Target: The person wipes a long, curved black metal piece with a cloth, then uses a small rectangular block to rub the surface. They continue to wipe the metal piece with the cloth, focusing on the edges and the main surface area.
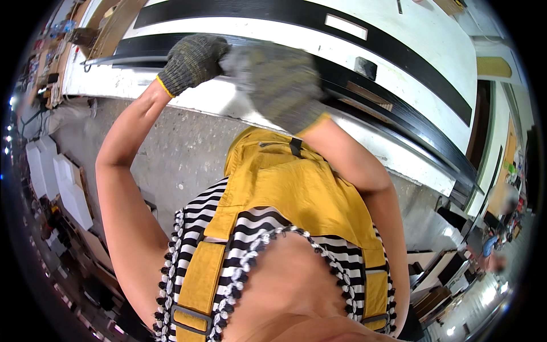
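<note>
Both my hands wear grey knitted work gloves with yellow cuffs. My left hand (pixel 195 64) is closed in a fist shape over the near long black board (pixel 149 43); what its fingers hold, if anything, is hidden. Motion smears my right hand (pixel 284 85), which is beside the left over the same board, and its fingers cannot be made out. Right of it, the near board has a rectangular cutout (pixel 370 98). A small black block (pixel 365 68) rests on the white table (pixel 416 80) between this board and a farther black board (pixel 399 52) with its own rectangular opening.
The table's near edge runs in front of my yellow apron (pixel 285 182). An open brown box (pixel 117 25) stands at the far left. White blocky pieces (pixel 71 188) lie on the left of the concrete floor (pixel 171 137). Stacked panels (pixel 439 279) are at lower right.
</note>
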The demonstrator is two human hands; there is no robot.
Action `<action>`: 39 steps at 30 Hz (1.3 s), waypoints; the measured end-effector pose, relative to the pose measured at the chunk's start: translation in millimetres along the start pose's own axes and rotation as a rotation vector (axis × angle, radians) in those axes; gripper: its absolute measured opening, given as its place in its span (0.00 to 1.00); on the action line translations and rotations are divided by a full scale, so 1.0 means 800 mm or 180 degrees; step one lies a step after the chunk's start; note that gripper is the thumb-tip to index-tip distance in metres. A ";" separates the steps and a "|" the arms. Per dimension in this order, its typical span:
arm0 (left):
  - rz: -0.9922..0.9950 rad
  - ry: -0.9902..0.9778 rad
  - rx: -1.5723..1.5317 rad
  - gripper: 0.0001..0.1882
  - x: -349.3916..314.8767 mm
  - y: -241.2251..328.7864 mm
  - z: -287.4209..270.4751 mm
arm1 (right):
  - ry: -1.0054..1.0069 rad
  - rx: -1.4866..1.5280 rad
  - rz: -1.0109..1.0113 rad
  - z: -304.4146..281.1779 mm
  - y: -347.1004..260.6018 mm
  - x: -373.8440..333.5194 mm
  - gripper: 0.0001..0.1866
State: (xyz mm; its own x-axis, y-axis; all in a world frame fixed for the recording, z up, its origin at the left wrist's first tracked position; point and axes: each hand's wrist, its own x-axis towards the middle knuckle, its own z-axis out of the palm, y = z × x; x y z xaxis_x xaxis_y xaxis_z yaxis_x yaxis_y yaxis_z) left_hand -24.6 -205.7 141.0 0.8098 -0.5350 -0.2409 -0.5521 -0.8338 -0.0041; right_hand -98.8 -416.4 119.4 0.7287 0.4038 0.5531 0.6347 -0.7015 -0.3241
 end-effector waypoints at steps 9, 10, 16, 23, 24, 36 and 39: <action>0.0222 0.0175 -0.0361 0.19 -0.009 -0.003 0.000 | -0.0245 0.0085 0.0657 -0.062 0.065 -0.098 0.16; 0.0214 0.0152 -0.0339 0.19 -0.007 -0.003 -0.004 | -0.0276 0.0844 0.1013 -0.088 0.098 -0.153 0.20; 0.0261 0.0196 -0.0212 0.20 -0.012 -0.010 0.002 | -0.0769 -0.2074 0.3919 -0.332 0.242 -0.329 0.20; 0.0686 0.1055 -0.0491 0.17 -0.026 -0.066 0.066 | -0.0986 -0.1440 0.1344 -0.290 0.183 -0.261 0.21; 0.0523 0.0798 -0.0478 0.14 -0.018 -0.067 0.066 | -0.1101 -0.1344 0.1313 -0.265 0.154 -0.243 0.22; 0.1194 0.2031 -0.1701 0.23 -0.031 -0.088 0.076 | -0.1402 -0.1113 0.1142 -0.204 0.080 -0.159 0.23; 0.1203 0.4064 -0.2671 0.23 -0.036 -0.162 0.129 | -0.1262 -0.1333 0.0925 -0.190 0.079 -0.169 0.23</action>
State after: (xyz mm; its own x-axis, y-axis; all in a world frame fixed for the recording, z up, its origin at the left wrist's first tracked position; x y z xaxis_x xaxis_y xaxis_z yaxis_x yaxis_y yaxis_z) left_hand 3.2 -68.1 48.3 0.5221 -0.1176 0.8447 -0.8413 -0.2334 0.4875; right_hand -196.2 -604.5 141.2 0.9464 0.2930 0.1363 0.3015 -0.9523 -0.0466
